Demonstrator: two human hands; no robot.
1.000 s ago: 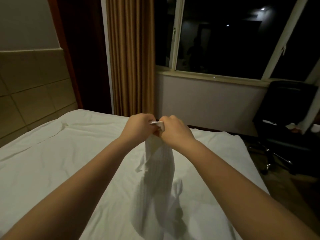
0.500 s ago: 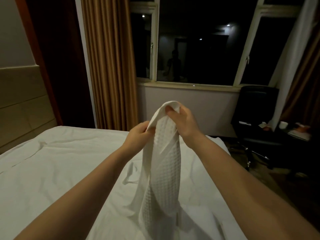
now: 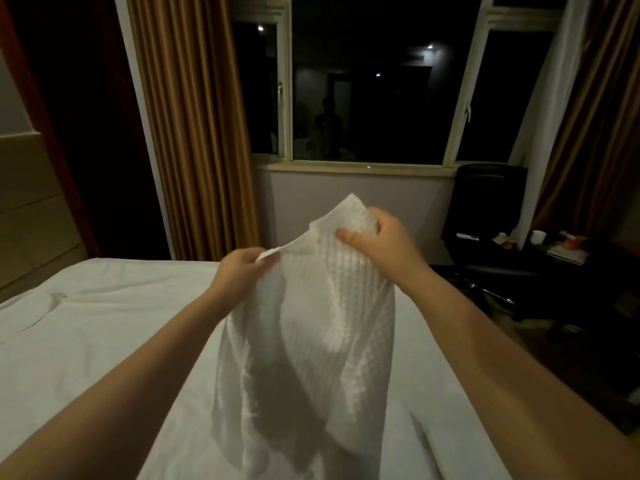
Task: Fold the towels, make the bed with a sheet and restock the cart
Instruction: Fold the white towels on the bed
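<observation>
White waffle-weave towel hangs above the white-sheeted bed, trailing toward 6 o'clock; a slack pinch could drop a corner and skew the fold. Left hand, arm outstretched, pinches its edge at 10 o'clock; right hand grips the top at 1 o'clock, thumb pressing the cloth.

- The towel runs off the bottom edge, so its lower end is out of sight.
- The right hand shows only its thumb; the fingers are behind the cloth.
- Small things on the dark bench are too dim to name.
- The window reflects a blurred figure.
</observation>
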